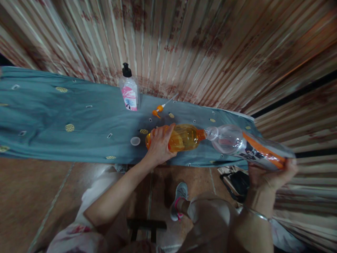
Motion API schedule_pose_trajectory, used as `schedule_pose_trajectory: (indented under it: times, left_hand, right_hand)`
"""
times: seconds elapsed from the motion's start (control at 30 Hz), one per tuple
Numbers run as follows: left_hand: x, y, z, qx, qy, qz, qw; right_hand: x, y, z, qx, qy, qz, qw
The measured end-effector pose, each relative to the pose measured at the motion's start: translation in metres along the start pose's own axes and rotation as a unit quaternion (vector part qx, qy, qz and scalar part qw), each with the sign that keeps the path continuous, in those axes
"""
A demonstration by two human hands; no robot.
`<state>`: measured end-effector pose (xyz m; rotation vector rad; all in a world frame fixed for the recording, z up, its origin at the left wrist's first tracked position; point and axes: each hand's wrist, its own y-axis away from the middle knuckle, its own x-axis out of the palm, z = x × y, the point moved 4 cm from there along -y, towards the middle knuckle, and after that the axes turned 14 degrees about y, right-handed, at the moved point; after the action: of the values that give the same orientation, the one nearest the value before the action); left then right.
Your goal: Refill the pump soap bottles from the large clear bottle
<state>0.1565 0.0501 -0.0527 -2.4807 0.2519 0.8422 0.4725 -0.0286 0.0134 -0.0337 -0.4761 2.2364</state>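
From my end, I see the left hand [159, 146] curled firmly over the amber bottle [185, 137], its neck right of those fingers, meeting the clear bottle [229, 140]. My right hand [275, 175] supports that one's base, fingers partly hidden, wrist bent.

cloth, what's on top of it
On the cloth are a pump bottle, an orange pump and a small clear disc. What the amber bottle and left hand cover can't be seen.

Left to right: cap [135, 141], left-held bottle [185, 137], right-held bottle [229, 139]; loose pump [159, 108] behind.
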Motion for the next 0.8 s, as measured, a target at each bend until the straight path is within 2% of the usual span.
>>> schedule_pose_trajectory:
  times: [0.6, 0.8]
  left_hand:
    - [0.0011, 0.0004, 0.0014, -0.007, 0.001, 0.006, 1.0]
    - [0.0003, 0.0006, 0.001, 0.0, 0.004, 0.001, 1.0]
  right_hand:
    - [-0.0007, 0.0001, -0.0012, 0.011, -0.014, -0.018, 1.0]
    - [-0.0021, -0.0009, -0.002, 0.005, -0.006, -0.007, 1.0]
